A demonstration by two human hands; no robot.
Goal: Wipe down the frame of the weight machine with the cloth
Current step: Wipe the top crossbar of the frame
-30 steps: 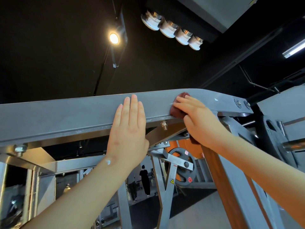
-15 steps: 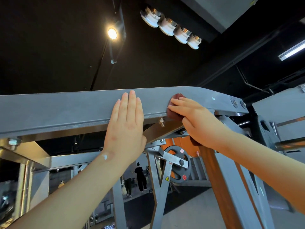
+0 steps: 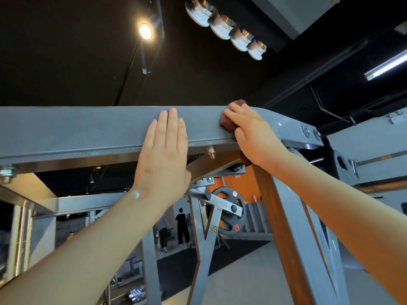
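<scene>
view upward along the machine. the left hand (image 3: 164, 159) is laid flat against the side face of the grey frame beam (image 3: 88, 130), fingers straight and pressed together, fingertips near the beam's top edge; nothing is held by it. to its right, near but apart, the right hand (image 3: 253, 133) is pressed onto the dark red cloth (image 3: 226, 125), fingers straight and close together over it; the thumb is hidden. the cloth is bunched between that hand and the beam, beside the bend, with an end seen below the heel of the hand. a bolt (image 3: 211, 151) is seen under the beam between the hands. a weight plate (image 3: 229, 214) is seen below the right wrist, farther off.
</scene>
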